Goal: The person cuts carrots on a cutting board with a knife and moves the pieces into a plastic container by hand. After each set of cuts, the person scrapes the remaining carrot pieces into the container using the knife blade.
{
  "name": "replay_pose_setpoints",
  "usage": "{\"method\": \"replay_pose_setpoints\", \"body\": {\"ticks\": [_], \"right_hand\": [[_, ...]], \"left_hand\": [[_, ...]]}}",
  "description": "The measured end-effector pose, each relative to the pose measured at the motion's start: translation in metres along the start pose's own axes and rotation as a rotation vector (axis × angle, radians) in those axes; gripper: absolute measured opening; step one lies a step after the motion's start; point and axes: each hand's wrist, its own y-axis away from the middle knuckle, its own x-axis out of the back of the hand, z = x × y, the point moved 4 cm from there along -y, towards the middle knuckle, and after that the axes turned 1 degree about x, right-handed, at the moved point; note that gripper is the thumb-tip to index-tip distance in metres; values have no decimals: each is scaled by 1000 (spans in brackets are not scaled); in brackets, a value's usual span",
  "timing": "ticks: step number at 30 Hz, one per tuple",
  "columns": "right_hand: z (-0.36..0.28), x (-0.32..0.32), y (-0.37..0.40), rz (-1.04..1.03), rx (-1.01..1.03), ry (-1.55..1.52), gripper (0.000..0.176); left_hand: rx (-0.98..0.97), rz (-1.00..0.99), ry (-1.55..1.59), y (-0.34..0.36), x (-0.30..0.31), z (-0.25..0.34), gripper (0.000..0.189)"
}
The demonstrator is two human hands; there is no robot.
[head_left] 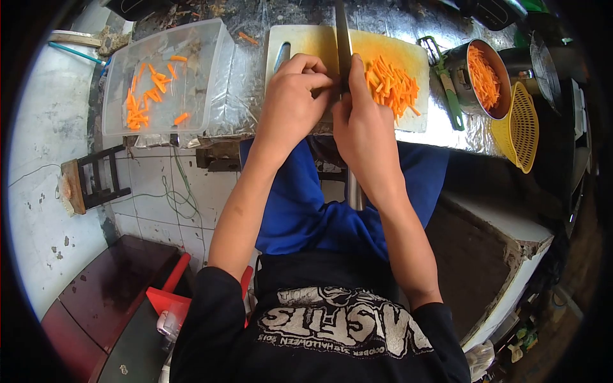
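1. The room has a stained, pale wall (48,159) on the left and white tiles (153,217) below the table. The table (239,102) is covered in shiny, creased foil at the near side.
2. A cutting board (311,38) lies on the table in front of a seated person in a black shirt (255,345) and blue trousers (287,217).
3. The right hand (367,118) is closed around the knife (343,45), its index finger stretched forward along the blade. The knife points away from the person, its blade over the middle of the board.
4. The left hand (299,96) is half curled over the near part of the board, fingertips bent in beside the blade. I cannot tell whether it has hold of a piece.
5. The cut carrot (391,83) lies in a loose heap of thin sticks on the board, just right of the knife and the right hand.
6. Left of the board sits a clear tub (220,76) with thicker carrot pieces (138,118) scattered in it. A few scraps (248,38) lie between the two.
7. Right of the board are a green-handled tool (451,99), a pot (458,70) well filled with carrot shreds (483,76), and a yellow basket (523,131) tilted beside the pot, near the table's edge.
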Motion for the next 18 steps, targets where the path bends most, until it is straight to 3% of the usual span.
{"method": "replay_pose_setpoints", "body": {"ticks": [8, 9, 12, 16, 18], "right_hand": [[3, 24, 8, 120, -52, -18, 56], [0, 28, 12, 41, -144, 4, 56], [-1, 30, 23, 39, -170, -38, 56], [3, 32, 31, 103, -77, -13, 57], [4, 31, 33, 12, -77, 8, 64]], "left_hand": [[47, 33, 36, 0, 1, 9, 13], [40, 29, 36, 0, 1, 9, 13], [12, 41, 28, 3, -1, 7, 13], [-53, 61, -84, 4, -7, 10, 17], [-85, 68, -109, 5, -10, 15, 17]]}}
